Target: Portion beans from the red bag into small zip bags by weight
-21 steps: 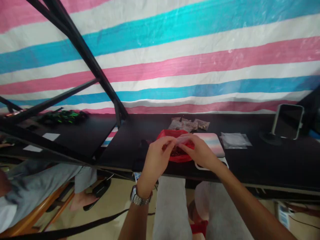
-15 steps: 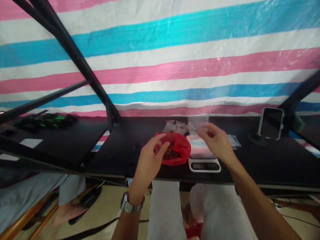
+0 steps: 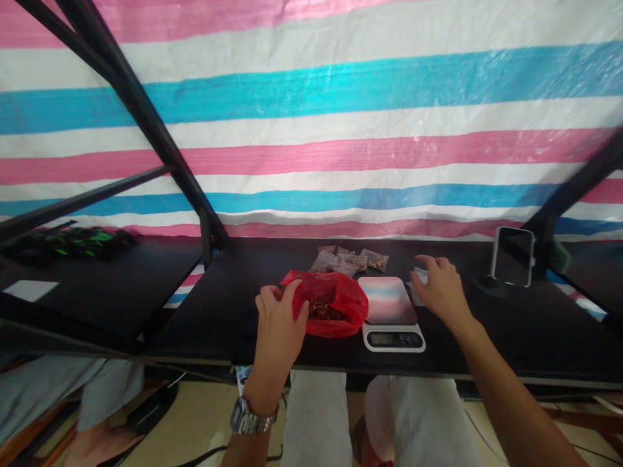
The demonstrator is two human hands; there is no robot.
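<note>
My left hand grips the left rim of a red plastic bag, its thumb and index finger curled over the edge. Inside the open bag lie small brown dried pieces. Right of the bag stands a white kitchen scale with a shiny plate and nothing on it; its display is too dim to read. My right hand is over some flat clear plastic bags beside the scale, thumb and index finger apart. Whether its fingertips touch them, I cannot tell.
Several small filled clear packets lie behind the red bag on the black table. A phone on a stand is at the right. Black metal bars rise at the left. Another person's leg shows at lower left.
My right hand has moved right, from above the scale to the flat clear bags. A filled packet it was near now lies with the others. My left hand has closed on the red bag's rim.
</note>
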